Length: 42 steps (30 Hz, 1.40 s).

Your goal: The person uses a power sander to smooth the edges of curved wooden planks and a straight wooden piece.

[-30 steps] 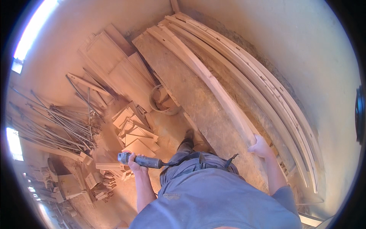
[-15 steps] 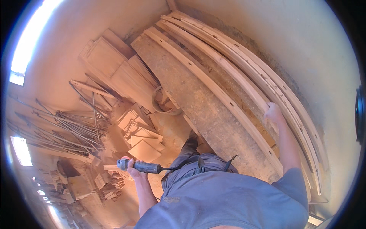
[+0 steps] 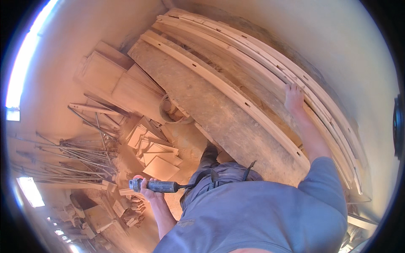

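Note:
My left hand (image 3: 150, 190) is wrapped round a grey corded angle grinder (image 3: 162, 187), held out beside my waist. The cord runs from its rear end toward my trousers. With my right arm stretched forward, my right hand (image 3: 294, 98) grips the edge of a long pale wooden rail (image 3: 249, 63) in the group of rails along the wall side of the bench; its fingertips are partly hidden. Nearer to me, a separate slotted rail (image 3: 219, 82) lies lengthwise on the dusty workbench (image 3: 202, 101).
Left of the bench are a round bucket (image 3: 175, 116), stacked square boards (image 3: 162, 166), large panels (image 3: 112, 78) against the wall and a heap of metal bar clamps (image 3: 82, 158). Wood offcuts (image 3: 99, 217) lie at the lower left. A plain wall (image 3: 350, 63) borders the bench.
My right hand has moved away from me, toward the wall side. The rail it grips now lies closer against the other rails there. My left hand still holds the grinder; the view has shifted slightly.

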Motion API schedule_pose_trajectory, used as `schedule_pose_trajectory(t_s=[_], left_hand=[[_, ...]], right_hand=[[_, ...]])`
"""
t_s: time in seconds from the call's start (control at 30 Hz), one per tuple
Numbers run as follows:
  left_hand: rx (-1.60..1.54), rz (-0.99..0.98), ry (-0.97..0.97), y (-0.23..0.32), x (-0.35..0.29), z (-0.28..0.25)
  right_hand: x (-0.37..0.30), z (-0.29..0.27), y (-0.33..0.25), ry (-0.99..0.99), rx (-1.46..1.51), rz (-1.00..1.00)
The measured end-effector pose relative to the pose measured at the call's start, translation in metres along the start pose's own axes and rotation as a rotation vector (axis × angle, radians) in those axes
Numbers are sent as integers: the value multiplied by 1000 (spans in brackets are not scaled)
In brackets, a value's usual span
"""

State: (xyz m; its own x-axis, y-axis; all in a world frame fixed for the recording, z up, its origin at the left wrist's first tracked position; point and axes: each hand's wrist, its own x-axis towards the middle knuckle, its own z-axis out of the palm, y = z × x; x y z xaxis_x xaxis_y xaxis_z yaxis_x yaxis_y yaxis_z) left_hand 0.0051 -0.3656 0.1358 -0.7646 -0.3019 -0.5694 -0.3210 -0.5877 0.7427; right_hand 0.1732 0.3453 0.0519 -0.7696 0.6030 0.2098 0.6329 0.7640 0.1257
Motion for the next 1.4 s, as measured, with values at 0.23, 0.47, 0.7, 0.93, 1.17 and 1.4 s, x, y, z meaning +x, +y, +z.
schedule_pose_trajectory(t_s=[0.23,0.47,0.7,0.93,1.17,1.4], left_hand=[[143,-28,-228,12,22,32],[314,-272,-552,-48,48,163],[784,-553,-1110,-146,-35,226],[1253,-686,-1732,-197,-147,187],[1380,-860,-2055,-306,-172,139],[1515,1227,-2406,-461,-277,139]], right_hand=[[-54,-34,-72,48,423,387],[-154,-63,-246,-426,1189,236],[-173,-157,-347,-644,1750,497],[-286,-181,-314,-57,1898,1172],[-428,-224,-264,519,1755,1451],[-603,-190,-179,762,1730,1819]])
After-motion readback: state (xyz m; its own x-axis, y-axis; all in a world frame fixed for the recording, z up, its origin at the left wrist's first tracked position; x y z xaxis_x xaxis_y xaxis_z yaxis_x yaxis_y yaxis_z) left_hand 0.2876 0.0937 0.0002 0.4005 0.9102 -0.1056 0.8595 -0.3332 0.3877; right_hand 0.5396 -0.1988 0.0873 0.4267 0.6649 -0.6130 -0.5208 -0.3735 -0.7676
